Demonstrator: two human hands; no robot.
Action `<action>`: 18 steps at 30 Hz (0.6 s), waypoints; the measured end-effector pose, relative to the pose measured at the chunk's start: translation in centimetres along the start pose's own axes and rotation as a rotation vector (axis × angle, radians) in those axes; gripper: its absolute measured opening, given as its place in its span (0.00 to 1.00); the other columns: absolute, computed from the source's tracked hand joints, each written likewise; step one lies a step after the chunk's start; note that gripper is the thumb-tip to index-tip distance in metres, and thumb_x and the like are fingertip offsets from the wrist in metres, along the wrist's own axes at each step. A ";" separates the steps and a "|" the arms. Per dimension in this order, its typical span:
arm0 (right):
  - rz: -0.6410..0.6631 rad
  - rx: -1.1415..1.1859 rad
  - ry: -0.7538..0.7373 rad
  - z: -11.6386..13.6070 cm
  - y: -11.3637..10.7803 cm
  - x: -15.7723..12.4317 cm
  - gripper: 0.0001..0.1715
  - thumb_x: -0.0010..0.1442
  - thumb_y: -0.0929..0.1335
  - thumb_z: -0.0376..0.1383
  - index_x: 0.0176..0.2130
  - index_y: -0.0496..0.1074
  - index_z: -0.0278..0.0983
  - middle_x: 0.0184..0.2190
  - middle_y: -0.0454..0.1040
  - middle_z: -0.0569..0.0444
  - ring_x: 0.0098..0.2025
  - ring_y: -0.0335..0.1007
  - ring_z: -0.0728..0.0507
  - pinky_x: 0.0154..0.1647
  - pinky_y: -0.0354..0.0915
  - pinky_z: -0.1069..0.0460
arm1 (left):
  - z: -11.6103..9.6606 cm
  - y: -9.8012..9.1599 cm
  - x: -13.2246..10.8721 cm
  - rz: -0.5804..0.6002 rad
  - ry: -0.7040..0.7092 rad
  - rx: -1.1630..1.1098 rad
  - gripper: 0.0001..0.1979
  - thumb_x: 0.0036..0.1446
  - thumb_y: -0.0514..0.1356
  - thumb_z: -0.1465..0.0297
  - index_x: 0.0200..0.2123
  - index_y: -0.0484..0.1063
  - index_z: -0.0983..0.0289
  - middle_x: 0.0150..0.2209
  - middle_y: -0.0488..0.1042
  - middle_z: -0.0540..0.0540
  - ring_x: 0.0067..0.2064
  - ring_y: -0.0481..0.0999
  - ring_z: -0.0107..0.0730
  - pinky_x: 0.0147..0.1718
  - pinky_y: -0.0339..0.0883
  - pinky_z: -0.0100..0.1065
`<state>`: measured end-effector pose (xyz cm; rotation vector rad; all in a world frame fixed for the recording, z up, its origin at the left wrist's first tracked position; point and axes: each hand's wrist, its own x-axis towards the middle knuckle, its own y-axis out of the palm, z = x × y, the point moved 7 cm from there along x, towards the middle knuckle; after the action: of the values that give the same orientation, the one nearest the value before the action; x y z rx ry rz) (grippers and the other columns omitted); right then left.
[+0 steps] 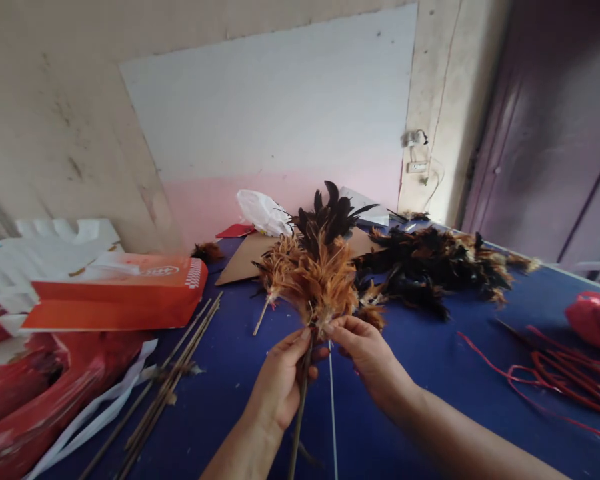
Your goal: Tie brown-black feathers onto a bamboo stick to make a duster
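Observation:
A feather duster (325, 273) stands tilted away from me in the middle, black plumes at its tip and orange-brown feathers below. My left hand (285, 373) is closed round its thin wooden stick (303, 407), just under the feathers. At the feather base, my right hand (363, 347) pinches the quill ends between thumb and fingers. A bit of red binding shows by the left thumb. Behind and to the left lies a smaller bunch of brown feathers (280, 263) on a short stick (260, 319).
Loose black and brown feathers (430, 263) are heaped at right on the blue table (400, 427). Red cord (555, 373) lies at far right. Thin sticks (170, 380), an orange box (115, 303) and red plastic (80, 380) are at left. Cardboard (240, 260) lies behind.

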<state>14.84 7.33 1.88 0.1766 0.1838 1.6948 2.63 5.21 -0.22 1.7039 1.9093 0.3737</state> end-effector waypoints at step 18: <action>0.133 -0.114 -0.124 0.5 0.3 0.7 0.08 0.45 0.69 0.36 0.27 0.73 0.33 0.26 0.75 0.54 0.31 0.69 0.46 0.35 0.63 0.53 | 0.2 0.4 -0.1 0.067 0.099 0.122 0.07 0.45 0.65 0.71 0.30 0.76 0.68 0.28 0.77 0.57 0.22 0.73 0.24 0.15 0.59 0.21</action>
<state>14.55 8.02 2.48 0.2118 -0.0177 1.8148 3.03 5.11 -0.12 1.8639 1.9853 0.3810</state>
